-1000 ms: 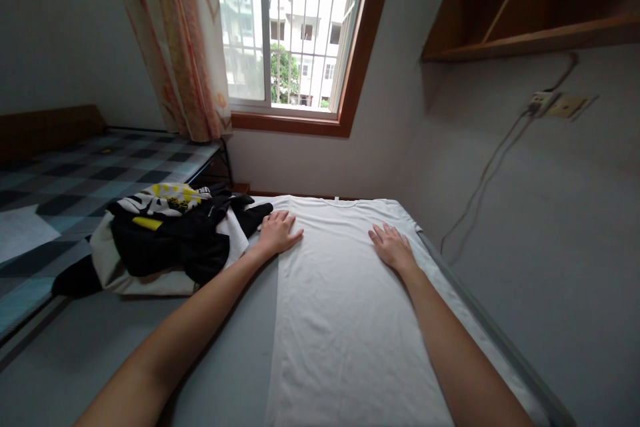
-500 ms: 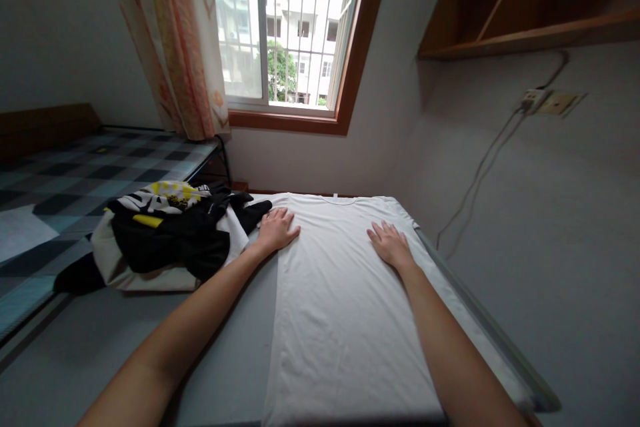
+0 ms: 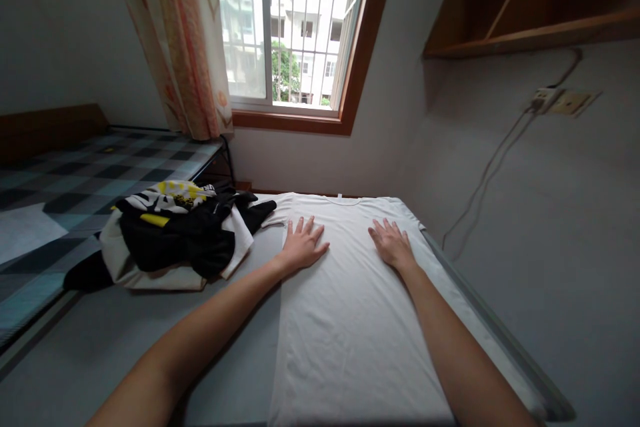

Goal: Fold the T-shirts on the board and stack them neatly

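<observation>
Item: white T-shirt (image 3: 350,320), laid flat on grey surface (image 3: 220,373), collar (image 3: 343,201) at far end, body running toward the wearer. Clothes pile (image 3: 183,230) sits on the L side, near the L sleeve (image 3: 277,211).

Hand status: L hand (image 3: 303,247) open, palm down, fingers spread, on upper chest area nr. the L side edge; nothing gripped. R hand (image 3: 391,245) open, palm down, fingers slightly spread, on the upper R portion; nothing gripped.

Handling (est.): lightweight, soft, thin knit; no stiffness, so it won't hold shape when lifted. Low breakage risk; main faults are creasing, stretch & skew. Fine wrinkles show across the body. Fabric prob. slides easily under flat palms; use light, even pressure, max. contact area.

Grip pts: pinch at shoulder seams, both sides, or at side edge + hem. Avoid lifting by collar rib only (stretch risk). Pinch all layers tog., otherwise the top layer may shift alone.

Note: hem position N/A; near end runs toward the lower frame edge and may extend past it.
</observation>
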Motion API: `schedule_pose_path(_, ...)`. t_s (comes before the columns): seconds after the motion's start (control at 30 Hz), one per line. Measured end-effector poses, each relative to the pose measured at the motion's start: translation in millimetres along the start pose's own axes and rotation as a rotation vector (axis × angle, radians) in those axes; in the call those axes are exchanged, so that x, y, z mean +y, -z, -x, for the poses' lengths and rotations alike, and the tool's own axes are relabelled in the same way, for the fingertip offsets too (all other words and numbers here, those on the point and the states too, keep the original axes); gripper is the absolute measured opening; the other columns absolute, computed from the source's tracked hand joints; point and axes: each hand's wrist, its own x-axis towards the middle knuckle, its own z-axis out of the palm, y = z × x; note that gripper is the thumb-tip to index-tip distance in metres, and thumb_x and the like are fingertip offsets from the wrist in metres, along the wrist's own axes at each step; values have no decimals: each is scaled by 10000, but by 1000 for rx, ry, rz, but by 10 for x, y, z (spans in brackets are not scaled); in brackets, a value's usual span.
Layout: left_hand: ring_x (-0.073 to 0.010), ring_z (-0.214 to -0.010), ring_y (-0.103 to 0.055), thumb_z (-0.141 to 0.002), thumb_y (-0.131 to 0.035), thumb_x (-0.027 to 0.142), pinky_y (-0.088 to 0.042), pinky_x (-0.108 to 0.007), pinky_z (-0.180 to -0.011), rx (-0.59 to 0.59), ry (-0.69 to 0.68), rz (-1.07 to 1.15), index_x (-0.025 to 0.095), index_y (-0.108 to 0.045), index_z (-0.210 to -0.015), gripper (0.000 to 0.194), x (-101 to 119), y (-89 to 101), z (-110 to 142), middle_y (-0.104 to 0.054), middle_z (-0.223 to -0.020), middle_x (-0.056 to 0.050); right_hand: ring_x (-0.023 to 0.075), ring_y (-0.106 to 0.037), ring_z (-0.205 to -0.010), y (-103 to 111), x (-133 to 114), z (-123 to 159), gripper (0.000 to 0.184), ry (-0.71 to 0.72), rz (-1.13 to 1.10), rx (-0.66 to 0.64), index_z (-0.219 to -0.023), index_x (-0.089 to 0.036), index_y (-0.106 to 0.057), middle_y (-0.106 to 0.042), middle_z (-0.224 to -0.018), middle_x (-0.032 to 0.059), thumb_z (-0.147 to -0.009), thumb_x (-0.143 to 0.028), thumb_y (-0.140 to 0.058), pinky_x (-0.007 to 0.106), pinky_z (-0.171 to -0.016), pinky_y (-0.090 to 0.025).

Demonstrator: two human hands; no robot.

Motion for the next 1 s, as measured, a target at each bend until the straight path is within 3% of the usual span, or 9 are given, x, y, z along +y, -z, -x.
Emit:
schedule_pose_path(0.1,-373,-1449,-207,-931,-341,582,-117,-613,-1142,-53,12,-2,288,-410,-1462,611,-23,3,17,-319,-1568,-85,304,-187,-1463,-18,-28,-1,696,-24,30,-62,-1534,-252,-283,-207,-1605,110,-962,-615,-124,539,-1155,-167)
schedule_pose_path(0.3,-368,-1455,-192,-936,-317,579,-110,-602,-1147,-56,2,-8,283,-383,-1480,622,-35,-4,29,-301,-1576,-82,298,-182,-1465,-25,-27,-1,653,-30,37,-65,-1535,-251,-282,-201,-1608,103,-975,-574,-185,518,-1158,-169)
schedule_pose_path(0.57,-365,-1455,-197,-938,-322,572,-131,-591,-1150,-50,4,-4,288,-398,-1472,609,-33,21,41,-318,-1569,-77,295,-202,-1460,-30,-19,-9,627,-33,31,-51,-1521,-259,-320,-227,-1601,94,-973,-550,-229,509,-1158,-176)
schedule_pose_path(0.8,-357,-1448,-225,-928,-383,559,-118,-615,-1145,-76,-8,77,281,-462,-1428,577,-98,23,-6,-337,-1559,-83,284,-173,-1468,-73,-34,-32,634,-56,77,-70,-1540,-279,-257,-196,-1612,77,-972,-551,-186,527,-1160,-154)
schedule_pose_path(0.87,-325,-1410,-330,-917,-432,515,-205,-568,-1144,-127,-3,192,254,-538,-1364,528,-203,107,-56,-429,-1504,-94,285,-172,-1467,-77,-41,-30,637,-59,88,-69,-1544,-281,-243,-193,-1613,78,-971,-552,-177,530,-1158,-156)
schedule_pose_path(0.93,-261,-1303,-487,-902,-470,436,-343,-436,-1108,-129,12,334,219,-616,-1273,454,-377,265,-101,-566,-1386,-95,286,-168,-1468,-75,-45,-26,640,-59,89,-72,-1545,-277,-238,-192,-1613,82,-972,-551,-171,526,-1158,-155)
schedule_pose_path(1.0,-219,-1193,-579,-873,-501,361,-418,-335,-1047,-10,20,412,189,-661,-1196,399,-612,486,-115,-640,-1288,-85,287,-170,-1467,-71,-48,-22,641,-59,86,-71,-1544,-272,-244,-197,-1612,87,-972,-550,-171,523,-1160,-150)
